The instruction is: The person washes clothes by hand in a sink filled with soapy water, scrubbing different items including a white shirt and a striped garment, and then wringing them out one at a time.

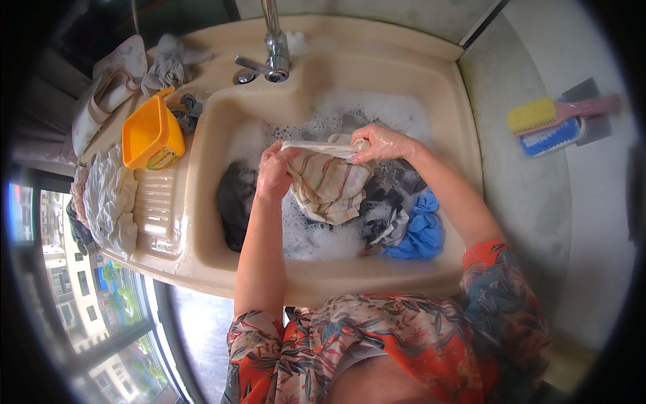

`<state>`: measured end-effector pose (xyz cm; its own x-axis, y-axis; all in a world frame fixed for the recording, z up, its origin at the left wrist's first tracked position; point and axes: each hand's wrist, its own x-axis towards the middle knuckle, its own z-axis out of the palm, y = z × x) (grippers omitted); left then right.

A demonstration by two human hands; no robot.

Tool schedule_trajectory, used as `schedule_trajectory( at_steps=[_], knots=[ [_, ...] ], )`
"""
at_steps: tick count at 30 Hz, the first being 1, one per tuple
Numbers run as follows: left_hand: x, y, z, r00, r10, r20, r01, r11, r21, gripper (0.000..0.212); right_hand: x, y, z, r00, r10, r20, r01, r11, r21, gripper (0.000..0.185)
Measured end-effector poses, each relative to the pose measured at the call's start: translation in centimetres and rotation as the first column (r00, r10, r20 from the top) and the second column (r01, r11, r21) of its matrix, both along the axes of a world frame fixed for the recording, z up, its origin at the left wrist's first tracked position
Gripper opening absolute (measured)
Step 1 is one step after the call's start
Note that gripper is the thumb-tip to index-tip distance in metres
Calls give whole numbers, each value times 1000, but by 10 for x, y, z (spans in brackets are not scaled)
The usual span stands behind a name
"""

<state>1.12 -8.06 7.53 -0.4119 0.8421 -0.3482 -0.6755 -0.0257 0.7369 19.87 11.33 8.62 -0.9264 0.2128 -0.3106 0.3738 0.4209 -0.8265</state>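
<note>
A wet cream garment (328, 187) with thin coloured stripes is stretched between my two hands by its white edge band. My left hand (275, 170) grips one end of the band, and my right hand (383, 144) pinches the other. The garment's lower part hangs into the suds of a beige laundry sink (328, 272). Dark cloth (233, 207) lies in the foam left of my left forearm. Below my right hand, a blue cloth (419, 232) and a grey-white cloth (396, 227) are bunched at the sink's right side.
A chrome faucet (276, 53) rises at the back. On the left ledge stand a yellow plastic container (154, 134), a heap of white cloth (110, 202) and grey cloths (169, 63). Yellow-and-pink (535, 116) and blue (550, 137) scrub brushes hang on the right wall.
</note>
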Motion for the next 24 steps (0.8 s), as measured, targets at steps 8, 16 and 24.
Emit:
schedule_trajectory(
  at_steps=[8, 16, 24],
  knots=[
    [13, 18, -19, 904, 100, 415, -76, 994, -75, 30, -60, -43, 12, 857, -515, -30, 344, 614, -711, 27],
    [19, 14, -43, 869, 57, 492, -180, 962, 206, 25, -107, -122, -9, 780, -213, -588, 437, 859, 268, 21],
    [26, 13, -47, 868, -261, 422, -65, 783, 619, 21, -100, -125, -1, 747, -254, -614, 524, 793, 309, 18]
  ],
)
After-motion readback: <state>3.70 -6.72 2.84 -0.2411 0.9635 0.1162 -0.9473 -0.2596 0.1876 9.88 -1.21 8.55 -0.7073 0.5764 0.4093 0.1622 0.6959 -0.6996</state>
